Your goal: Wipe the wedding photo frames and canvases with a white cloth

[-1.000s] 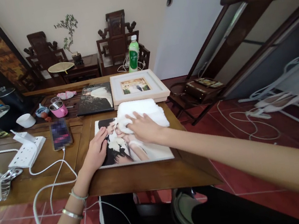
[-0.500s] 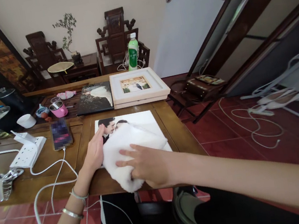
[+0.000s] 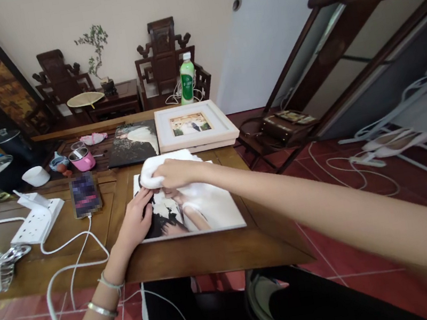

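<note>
A large wedding photo print (image 3: 209, 212) lies flat on the wooden table (image 3: 212, 252) in front of me. My right hand (image 3: 173, 173) is closed over a white cloth (image 3: 157, 164) and presses it on the print's far left corner. My left hand (image 3: 138, 220) rests on the print's left edge, fingers spread flat, holding it down. Two bracelets sit on my left wrist.
Behind the print lie a white framed photo (image 3: 192, 125) and a dark photo print (image 3: 132, 143), with a green bottle (image 3: 186, 82) beyond. To the left are a phone (image 3: 84, 194) on a cable, a white power strip (image 3: 36, 220), a pink pot (image 3: 80, 159) and a white bowl (image 3: 35, 175).
My right hand has swept the cloth from the print's near edge back up to its far left corner. My left hand has stayed on the left edge.
</note>
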Action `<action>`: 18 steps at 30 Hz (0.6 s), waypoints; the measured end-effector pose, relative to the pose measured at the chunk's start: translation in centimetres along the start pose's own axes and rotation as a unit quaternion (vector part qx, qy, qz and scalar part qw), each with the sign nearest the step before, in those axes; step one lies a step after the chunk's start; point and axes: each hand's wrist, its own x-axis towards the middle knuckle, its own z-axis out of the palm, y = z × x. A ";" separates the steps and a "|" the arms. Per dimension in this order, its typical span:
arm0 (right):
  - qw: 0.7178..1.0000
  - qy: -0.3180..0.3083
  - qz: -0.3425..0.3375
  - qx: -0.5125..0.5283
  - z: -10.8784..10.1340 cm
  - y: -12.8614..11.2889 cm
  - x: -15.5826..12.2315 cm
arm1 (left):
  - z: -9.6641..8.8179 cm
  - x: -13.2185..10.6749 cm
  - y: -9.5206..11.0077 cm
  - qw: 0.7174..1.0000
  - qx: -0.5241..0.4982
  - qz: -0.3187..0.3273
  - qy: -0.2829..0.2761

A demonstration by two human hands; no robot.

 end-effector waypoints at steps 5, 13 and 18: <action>1.000 0.013 -0.022 -0.013 -0.2 -1.6 3.3 | -0.2 0.0 0.2 1.000 0.003 0.010 0.003; 1.000 0.008 0.020 -0.009 0.4 2.8 -1.6 | 0.0 -0.1 -0.1 1.000 0.000 0.000 -0.006; 0.996 0.048 0.074 -0.003 1.7 7.3 -5.8 | -0.1 -0.2 0.0 1.000 0.006 -0.006 -0.009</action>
